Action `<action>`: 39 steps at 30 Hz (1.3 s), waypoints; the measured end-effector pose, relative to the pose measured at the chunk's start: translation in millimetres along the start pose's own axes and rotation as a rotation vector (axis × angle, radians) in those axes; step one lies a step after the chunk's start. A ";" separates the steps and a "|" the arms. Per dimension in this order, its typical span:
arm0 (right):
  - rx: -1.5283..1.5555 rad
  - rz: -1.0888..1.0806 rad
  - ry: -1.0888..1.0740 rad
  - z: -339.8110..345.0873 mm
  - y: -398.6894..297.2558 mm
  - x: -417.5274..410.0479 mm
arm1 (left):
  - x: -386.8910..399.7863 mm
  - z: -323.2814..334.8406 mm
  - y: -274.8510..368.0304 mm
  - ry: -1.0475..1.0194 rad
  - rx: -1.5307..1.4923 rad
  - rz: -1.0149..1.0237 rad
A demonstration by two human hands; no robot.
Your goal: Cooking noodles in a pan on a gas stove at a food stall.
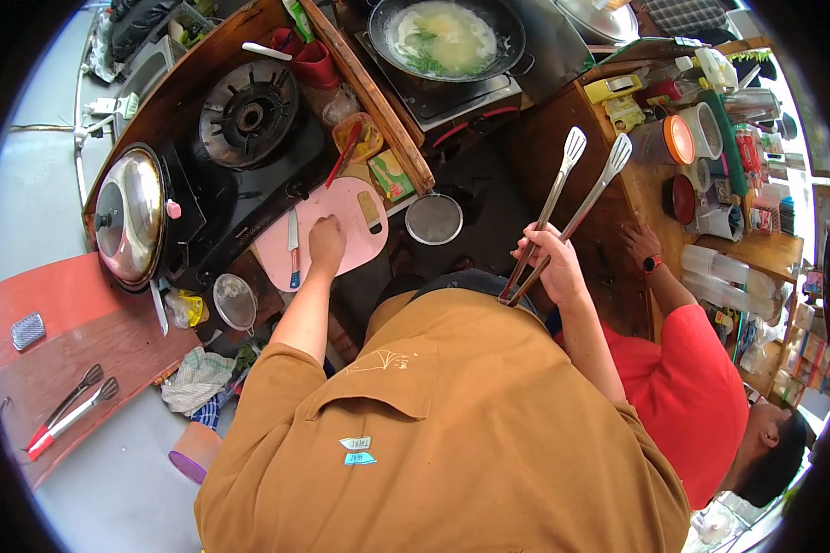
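Observation:
My left hand [327, 242] rests with its fingers curled on a pink cutting board [356, 207] that has a handle slot. Nothing shows in its grasp, though its underside is hidden. Beside it lies a knife [294, 238] with a pale blade and a red and blue handle. In my right hand [557, 259] is a pair of metal tongs [555, 193], held near the hinge end. Their two slotted tips stand apart and point forward in the air. Ahead, a dark wok [449, 75] holds pale, foamy liquid with green leaves.
A gas burner [250, 116] and a lidded pot [130, 216] are to the left. One strainer [434, 218] hangs ahead of me, another [235, 302] at left. A person in a red shirt [685, 401] stands close on my right, one hand by the wooden shelves. Other tongs [72, 411] lie far left.

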State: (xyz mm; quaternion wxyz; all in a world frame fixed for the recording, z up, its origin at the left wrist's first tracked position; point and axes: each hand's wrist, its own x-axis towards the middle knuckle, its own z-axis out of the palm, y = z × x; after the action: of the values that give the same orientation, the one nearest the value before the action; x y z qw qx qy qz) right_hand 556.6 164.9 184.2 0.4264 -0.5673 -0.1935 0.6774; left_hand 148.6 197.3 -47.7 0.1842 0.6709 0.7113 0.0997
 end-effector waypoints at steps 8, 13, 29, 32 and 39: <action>0.044 -0.024 0.009 -11.3 -5.1 1.7 | -4.8 -78.4 10.3 0.010 -1.267 -0.660; 0.074 -0.006 0.049 -19.7 -0.7 1.3 | 41.3 -202.5 104.4 -0.047 -1.242 -0.293; 0.113 -0.133 0.167 -41.5 -7.0 -9.5 | 265.0 -209.8 292.8 0.328 0.137 0.401; 0.023 -0.183 0.235 -50.2 -20.9 5.0 | 215.3 -220.8 319.0 0.309 -0.036 0.476; 0.153 -0.374 0.271 11.4 -96.7 55.2 | 49.4 -160.0 370.5 -0.619 -0.805 0.569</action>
State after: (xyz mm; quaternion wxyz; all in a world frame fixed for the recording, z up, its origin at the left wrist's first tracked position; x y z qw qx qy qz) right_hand 581.0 265.7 226.3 0.6083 -0.5733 -0.1844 0.5170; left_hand 423.7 292.8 236.0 0.5902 0.7108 0.3219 0.2071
